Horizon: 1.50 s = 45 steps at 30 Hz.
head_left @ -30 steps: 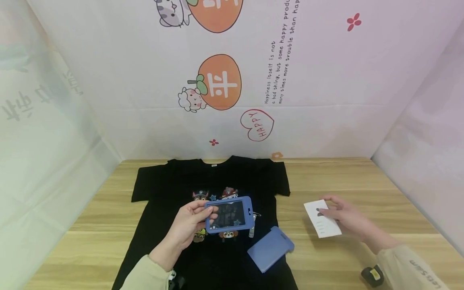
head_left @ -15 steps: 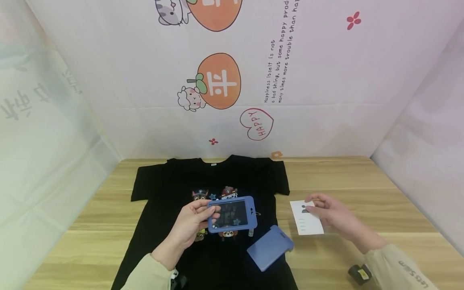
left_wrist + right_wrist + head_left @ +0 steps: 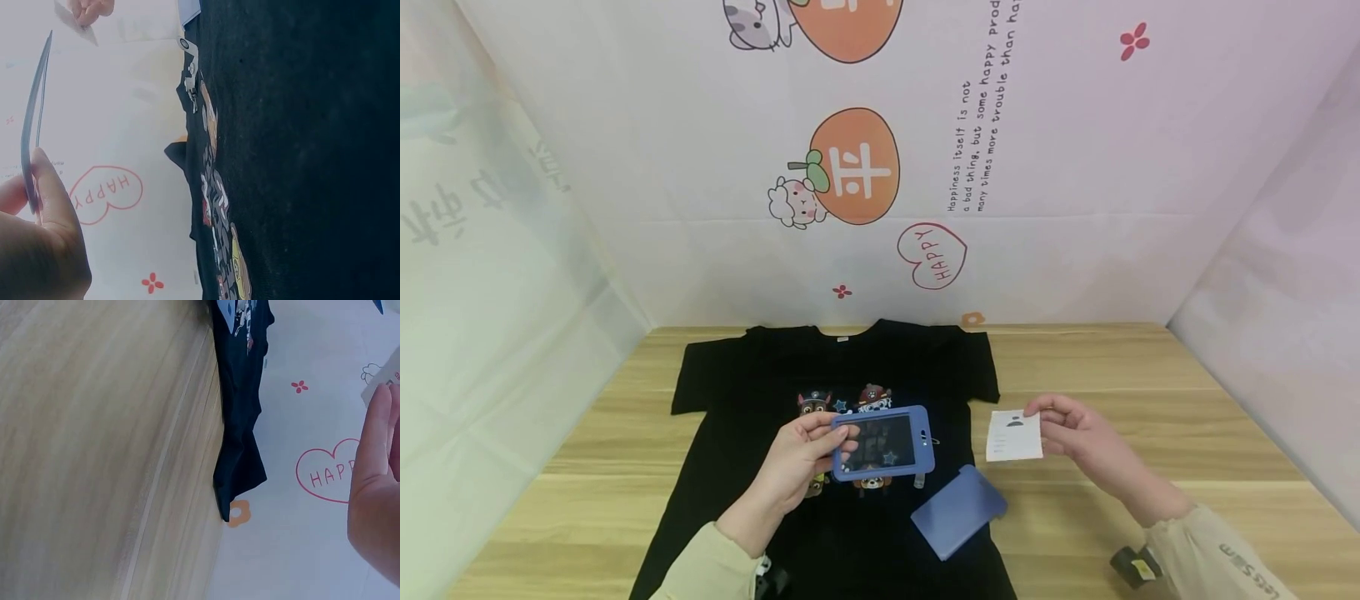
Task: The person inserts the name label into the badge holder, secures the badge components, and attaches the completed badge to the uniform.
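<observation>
In the head view my left hand (image 3: 792,462) pinches one end of a blue badge-holder frame (image 3: 923,454) with a clear window, held over a black T-shirt (image 3: 737,500) printed with cartoon dogs. The left wrist view shows the badge-holder frame (image 3: 30,119) edge-on, between thumb and fingers. To the right, my right hand (image 3: 1082,442) pinches a small white card (image 3: 1013,440) by its right side, the card bearing a dark figure and faint lines. The card is apart from the frame. A second blue badge-holder piece (image 3: 958,512) lies on the shirt's lower right.
A metal clip with a clear strap (image 3: 190,62) lies on the shirt, mostly behind the frame in the head view. The wooden table (image 3: 1150,375) ends at a white printed backdrop (image 3: 1060,267), with white sheets at both sides.
My right hand has carried the card leftward toward the frame, and the card now looks tilted. My left hand with the frame has shifted slightly right.
</observation>
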Motion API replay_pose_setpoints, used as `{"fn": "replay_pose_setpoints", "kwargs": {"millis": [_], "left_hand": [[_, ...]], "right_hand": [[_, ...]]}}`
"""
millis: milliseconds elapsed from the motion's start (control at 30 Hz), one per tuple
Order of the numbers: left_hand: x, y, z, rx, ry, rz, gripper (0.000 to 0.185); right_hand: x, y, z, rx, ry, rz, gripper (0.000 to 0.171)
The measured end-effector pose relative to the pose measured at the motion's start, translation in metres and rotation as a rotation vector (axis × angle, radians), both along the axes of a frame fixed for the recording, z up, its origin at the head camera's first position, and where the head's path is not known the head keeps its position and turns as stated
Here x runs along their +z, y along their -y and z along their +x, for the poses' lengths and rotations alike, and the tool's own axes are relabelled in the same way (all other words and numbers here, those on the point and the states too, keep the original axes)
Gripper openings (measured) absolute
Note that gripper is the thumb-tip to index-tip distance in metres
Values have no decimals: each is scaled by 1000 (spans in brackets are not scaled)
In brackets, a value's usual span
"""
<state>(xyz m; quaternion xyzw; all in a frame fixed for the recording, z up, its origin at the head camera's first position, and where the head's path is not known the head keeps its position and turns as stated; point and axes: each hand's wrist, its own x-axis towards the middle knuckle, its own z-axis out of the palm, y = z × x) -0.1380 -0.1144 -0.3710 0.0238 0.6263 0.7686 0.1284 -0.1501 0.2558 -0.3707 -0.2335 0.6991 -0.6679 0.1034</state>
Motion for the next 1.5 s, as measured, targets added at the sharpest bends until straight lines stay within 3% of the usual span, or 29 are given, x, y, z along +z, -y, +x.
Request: {"fn": "replay_pose_setpoints", "kwargs": {"millis": [267, 433, 733, 933, 1100, 1233, 1500], "left_hand": [[-2, -1, 0, 7, 6, 2, 18], [-2, -1, 1, 6, 6, 6, 17], [-1, -1, 1, -6, -4, 16, 16], [-1, -5, 0, -2, -9, 16, 17], [-3, -9, -2, -2, -11, 5, 22], [-3, -11, -3, -4, -5, 16, 25], [-1, -18, -2, -19, -7, 29, 23]], "right_hand": [[0, 5, 4, -163, -124, 168, 27], [0, 7, 6, -173, -148, 142, 26], [4, 9, 10, -254, -39, 246, 9], [8, 14, 10, -231, 30, 308, 39], [10, 20, 8, -208, 84, 230, 46], [12, 24, 5, -178, 90, 133, 37], [14, 27, 5, -154, 78, 41, 17]]}}
